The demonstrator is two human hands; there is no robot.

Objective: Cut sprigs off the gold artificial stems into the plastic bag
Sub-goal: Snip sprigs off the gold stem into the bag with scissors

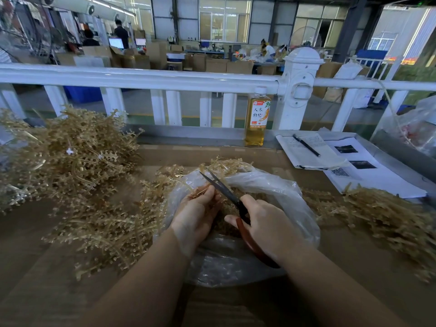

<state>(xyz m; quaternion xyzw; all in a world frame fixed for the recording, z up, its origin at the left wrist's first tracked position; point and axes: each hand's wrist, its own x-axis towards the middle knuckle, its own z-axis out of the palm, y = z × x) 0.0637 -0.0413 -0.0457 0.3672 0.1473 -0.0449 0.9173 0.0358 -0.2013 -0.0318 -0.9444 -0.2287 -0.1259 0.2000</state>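
Item: sprig cutting, in progress. Landmark: the plastic bag [271, 185], lying open on the bench [35, 267] directly before the person.

Left hand [197, 214]: over the bag's mouth, grip clamped on a gold stem [200, 188] whose far end sticks out past the bag's far rim.

Right hand [266, 228]: over the bag's near right side, grip closed round the red handles of the scissors [226, 192]. Blades slightly apart, pointing away over the bag, meeting the stem just beyond the left fingers.

Done, as judged: a layer of cut gold sprigs [226, 223] shows inside the bag between the hands; the depth cannot be told, as the hands cover most of it.

Left, as judged: a large tangled heap of stems [70, 159] left of the bag, spilling toward its near left edge. A second pile [389, 213] lies right of the bag; whether it is uncut stock or trimmed waste cannot be told. With this much stock at hand, the job looks far from finished.

Other items: bottle [257, 116] beyond the bag against the white railing [141, 77]; papers [306, 152] with a pen [306, 145] beyond the bag to the right.
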